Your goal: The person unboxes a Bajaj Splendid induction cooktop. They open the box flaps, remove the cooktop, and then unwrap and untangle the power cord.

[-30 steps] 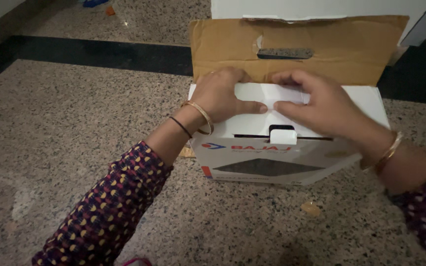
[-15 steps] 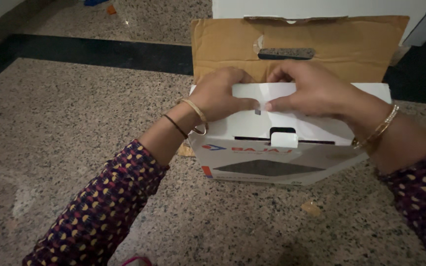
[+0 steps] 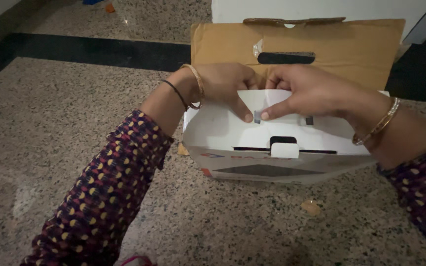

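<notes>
Head view: left hand (image 3: 223, 83) and right hand (image 3: 311, 91) both pinch the white cardboard carton's top flap (image 3: 267, 101) (long axis left-right), thumbs meeting mid-flap.

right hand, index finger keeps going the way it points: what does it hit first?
The right hand points its index finger left across the white box top. First contact would likely be the left hand's thumb tip, nearly touching it already; depth is unclear.

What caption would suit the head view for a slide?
Both hands, left hand and right hand, press the top flap of a white carton on a speckled floor.
</notes>
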